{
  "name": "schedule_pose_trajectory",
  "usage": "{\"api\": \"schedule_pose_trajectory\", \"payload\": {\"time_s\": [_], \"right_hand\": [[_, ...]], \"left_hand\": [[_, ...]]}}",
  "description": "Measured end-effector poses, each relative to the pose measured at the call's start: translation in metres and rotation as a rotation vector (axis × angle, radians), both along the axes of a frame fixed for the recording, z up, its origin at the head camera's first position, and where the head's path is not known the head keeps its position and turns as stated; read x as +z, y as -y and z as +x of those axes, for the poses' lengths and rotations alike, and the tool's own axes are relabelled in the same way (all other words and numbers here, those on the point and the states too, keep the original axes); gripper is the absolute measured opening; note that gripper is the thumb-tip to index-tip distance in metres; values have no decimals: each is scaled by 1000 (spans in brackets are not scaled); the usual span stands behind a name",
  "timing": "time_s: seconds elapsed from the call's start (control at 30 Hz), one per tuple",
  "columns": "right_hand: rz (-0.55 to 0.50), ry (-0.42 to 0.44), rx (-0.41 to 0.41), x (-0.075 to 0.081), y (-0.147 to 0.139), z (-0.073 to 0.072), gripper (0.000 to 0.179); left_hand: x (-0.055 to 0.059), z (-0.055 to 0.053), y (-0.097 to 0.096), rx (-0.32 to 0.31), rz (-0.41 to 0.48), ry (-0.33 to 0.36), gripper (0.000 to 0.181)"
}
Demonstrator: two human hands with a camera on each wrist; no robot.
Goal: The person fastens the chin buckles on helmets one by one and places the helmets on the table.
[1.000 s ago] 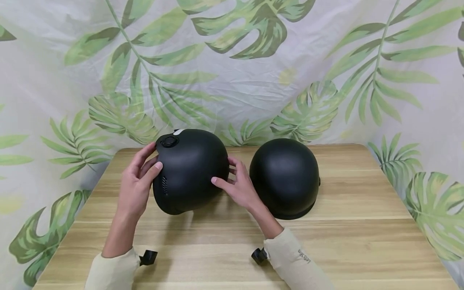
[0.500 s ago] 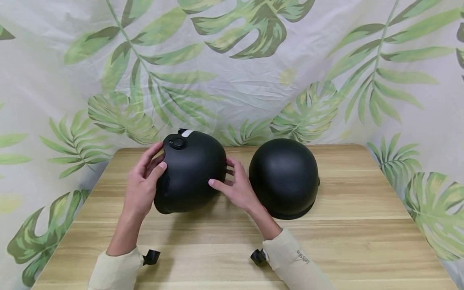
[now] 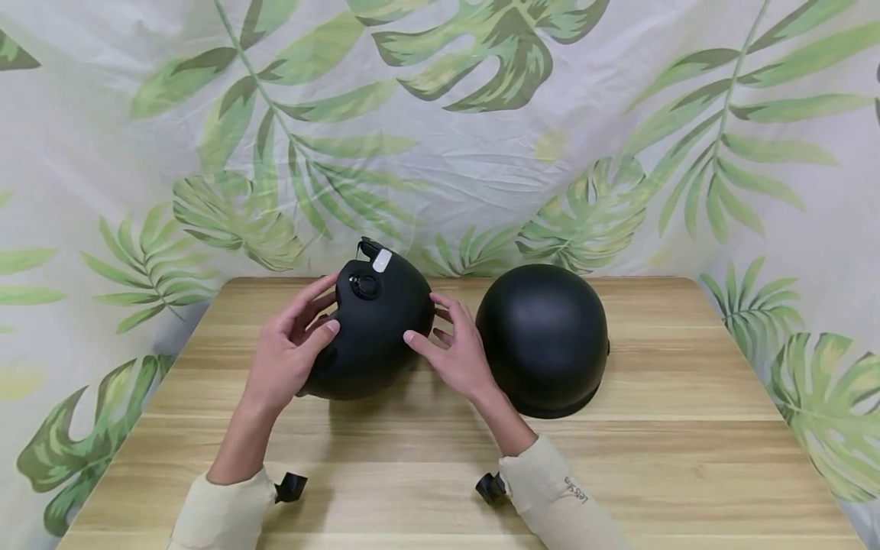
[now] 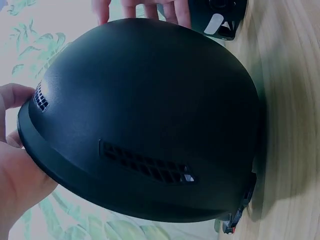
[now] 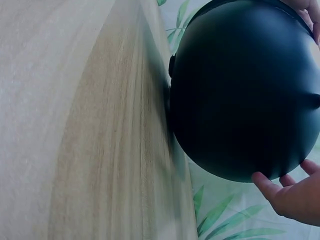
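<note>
A black helmet (image 3: 385,328) is held tilted on its side just over the table, its round side knob (image 3: 364,285) and white patch (image 3: 381,260) facing up. My left hand (image 3: 285,351) grips its rim, thumb outside and fingers reaching inside. On the crown end, my right hand (image 3: 457,347) holds the shell between thumb and fingers. The left wrist view shows a mesh vent (image 4: 147,162) along the shell and a strap buckle (image 4: 240,205) near the table. In the right wrist view, the smooth dome (image 5: 240,100) has my right fingertips at its lower edge.
A second black helmet (image 3: 543,336) stands dome up on the wooden table (image 3: 687,458), close to the right of my right hand. A leaf-patterned cloth (image 3: 467,168) hangs right behind the table's back edge.
The helmet has turned in my hands, so its knob and white patch have swung right and more into view. My left hand has moved right with the rim; my right hand stays nearly still.
</note>
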State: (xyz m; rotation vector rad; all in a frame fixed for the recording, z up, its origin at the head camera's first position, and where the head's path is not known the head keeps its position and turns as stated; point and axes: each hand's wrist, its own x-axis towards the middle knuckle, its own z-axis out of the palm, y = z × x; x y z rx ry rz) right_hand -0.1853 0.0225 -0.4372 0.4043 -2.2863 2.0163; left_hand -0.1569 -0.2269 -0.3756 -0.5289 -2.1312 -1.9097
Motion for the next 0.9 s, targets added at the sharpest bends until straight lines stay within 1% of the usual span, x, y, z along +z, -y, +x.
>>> {"api": "schedule_pose_trajectory", "payload": {"time_s": [0.07,0.17,0.3,0.4,0.47,0.57,0.8,0.9], "right_hand": [[-5,-10,-7,0,0,-1,68],[-27,4,5,-1,0,-1,68],[-34,32,24,-2,0,-1,68],[-26,30,33,-2,-1,-1,66],[-23,23,38,-2,-1,-2,66],[-10,11,37,-1,-1,-2,65],[57,-25,0,4,-3,0,65],[72,-24,-5,5,-4,0,66]], "left_hand": [[-1,1,-1,-4,-21,-19,57],[-3,2,-3,-23,-66,-67,59],[-6,2,-8,-64,-162,-153,61],[-8,1,-13,-85,-212,-188,62],[-9,1,-15,-90,-227,-192,62],[-9,2,-17,-90,-235,-179,64],[-8,5,-20,-72,-291,-158,66],[-9,5,-20,-68,-304,-146,65]]}}
